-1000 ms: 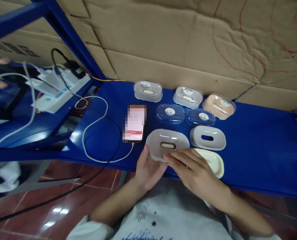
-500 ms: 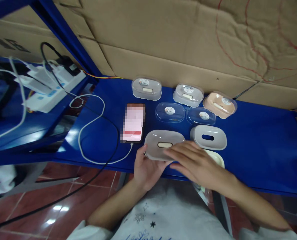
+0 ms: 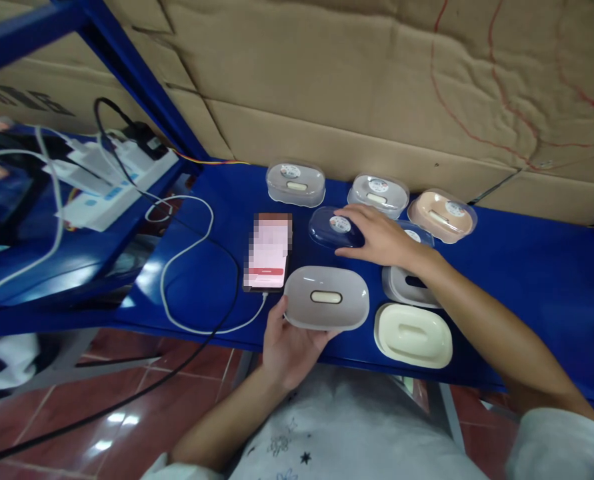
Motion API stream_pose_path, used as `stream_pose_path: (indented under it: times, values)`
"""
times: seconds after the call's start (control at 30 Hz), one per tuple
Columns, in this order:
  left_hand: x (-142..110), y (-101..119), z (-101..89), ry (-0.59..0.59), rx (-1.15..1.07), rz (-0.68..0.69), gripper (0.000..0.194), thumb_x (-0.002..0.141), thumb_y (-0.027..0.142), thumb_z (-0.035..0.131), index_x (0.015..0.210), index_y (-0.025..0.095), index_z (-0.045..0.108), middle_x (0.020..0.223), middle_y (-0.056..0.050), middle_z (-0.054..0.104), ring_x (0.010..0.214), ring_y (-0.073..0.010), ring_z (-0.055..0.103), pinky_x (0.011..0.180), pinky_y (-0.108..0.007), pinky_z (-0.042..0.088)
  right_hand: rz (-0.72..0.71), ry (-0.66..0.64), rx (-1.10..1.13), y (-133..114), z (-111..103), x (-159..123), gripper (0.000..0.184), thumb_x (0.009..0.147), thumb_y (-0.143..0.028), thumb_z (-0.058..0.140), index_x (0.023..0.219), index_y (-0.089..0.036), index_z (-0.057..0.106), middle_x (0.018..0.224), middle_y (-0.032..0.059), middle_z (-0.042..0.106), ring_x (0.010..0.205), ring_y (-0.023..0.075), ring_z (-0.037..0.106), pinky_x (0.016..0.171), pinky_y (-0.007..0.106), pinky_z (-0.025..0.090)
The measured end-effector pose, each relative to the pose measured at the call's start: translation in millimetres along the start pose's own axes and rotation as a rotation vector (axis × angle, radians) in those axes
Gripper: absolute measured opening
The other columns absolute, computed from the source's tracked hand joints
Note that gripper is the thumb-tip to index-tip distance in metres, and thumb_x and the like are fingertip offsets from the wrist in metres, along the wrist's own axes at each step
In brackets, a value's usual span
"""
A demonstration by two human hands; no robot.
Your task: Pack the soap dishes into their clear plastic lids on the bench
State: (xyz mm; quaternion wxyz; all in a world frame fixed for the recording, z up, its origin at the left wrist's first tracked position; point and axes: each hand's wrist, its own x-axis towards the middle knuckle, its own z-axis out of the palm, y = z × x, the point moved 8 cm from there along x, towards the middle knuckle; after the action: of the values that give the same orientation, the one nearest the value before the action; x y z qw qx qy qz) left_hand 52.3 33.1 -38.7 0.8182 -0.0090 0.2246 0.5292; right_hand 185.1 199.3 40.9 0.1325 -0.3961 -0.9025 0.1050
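My left hand [image 3: 294, 347] holds a grey oval soap dish [image 3: 301, 307] from below, its thumb over the left rim. A cream bar shows in the slot at the dish's middle. My right hand [image 3: 377, 237] grips the right end of a clear plastic lid [image 3: 321, 227] with a round sticker, thumb at the near edge and fingers at the far edge. A second clear lid [image 3: 421, 233] is partly hidden behind that hand. My right forearm covers part of a grey slotted dish [image 3: 401, 287]. Nearer to me sits a cream oval tray [image 3: 411, 337].
Two lidded grey soap dishes [image 3: 295, 185] [image 3: 377, 195] and a lidded peach one [image 3: 439, 215] stand along the cardboard wall [image 3: 327, 87]. A charging phone [image 3: 267, 253] lies left of my hands. A white cable [image 3: 169, 293] and a power strip [image 3: 101, 200] are farther left.
My right hand has moved from over the held dish, away from me, onto the clear lid. The cream tray now shows fully. My left hand still holds the grey dish.
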Motion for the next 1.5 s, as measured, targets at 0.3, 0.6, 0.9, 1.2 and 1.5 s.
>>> stream_pose_path:
  times: [0.3, 0.6, 0.9, 1.2, 1.5]
  values:
    - [1, -9, 1.7, -0.027, 0.064, -0.010, 0.073, 0.093, 0.075, 0.063, 0.148, 0.026, 0.062, 0.147, -0.010, 0.069, 0.150, -0.0373, 0.051, 0.124, -0.056, 0.040, -0.066, -0.056, 0.181, -82, -34, -78, 0.081, 0.092, -0.055, 0.079, 0.160, -0.026, 0.044, 0.167, 0.0136, 0.047, 0.152, 0.0331, 0.048, 0.123, 0.057, 0.046]
    - [-7, -18, -3.4, -0.049, 0.133, 0.037, 0.082, 0.087, 0.065, 0.078, 0.157, 0.028, 0.053, 0.142, -0.010, 0.073, 0.148, -0.0353, 0.055, 0.127, -0.052, 0.038, -0.112, -0.009, 0.132, -103, -16, -101, 0.074, 0.098, -0.048, 0.074, 0.160, -0.019, 0.046, 0.166, 0.0191, 0.046, 0.152, 0.0353, 0.047, 0.120, 0.061, 0.049]
    - [-11, -21, 15.9, -0.150, 0.260, 0.052, 0.111, 0.072, 0.072, 0.087, 0.166, 0.040, 0.036, 0.159, -0.007, 0.058, 0.158, -0.0362, 0.041, 0.128, -0.048, 0.035, -0.162, 0.048, 0.164, -106, -17, -116, 0.072, 0.097, -0.040, 0.076, 0.159, -0.021, 0.045, 0.164, 0.0211, 0.047, 0.154, 0.0350, 0.044, 0.119, 0.059, 0.050]
    - [-14, -22, 22.9, -0.096, 0.177, 0.053, 0.090, 0.088, 0.080, 0.066, 0.164, 0.038, 0.041, 0.164, -0.006, 0.053, 0.159, -0.0373, 0.037, 0.129, -0.050, 0.032, -0.142, 0.095, 0.199, -104, -24, -126, 0.078, 0.092, -0.042, 0.080, 0.160, -0.025, 0.044, 0.165, 0.0179, 0.047, 0.152, 0.0371, 0.046, 0.118, 0.062, 0.050]
    - [-17, -22, 24.5, -0.114, 0.216, 0.062, 0.085, 0.091, 0.071, 0.068, 0.163, 0.035, 0.043, 0.160, -0.007, 0.058, 0.157, -0.0390, 0.041, 0.129, -0.054, 0.031, -0.159, 0.044, 0.142, -107, -32, -128, 0.070, 0.098, -0.040, 0.075, 0.159, -0.025, 0.045, 0.166, 0.0159, 0.044, 0.155, 0.0336, 0.041, 0.122, 0.057, 0.047]
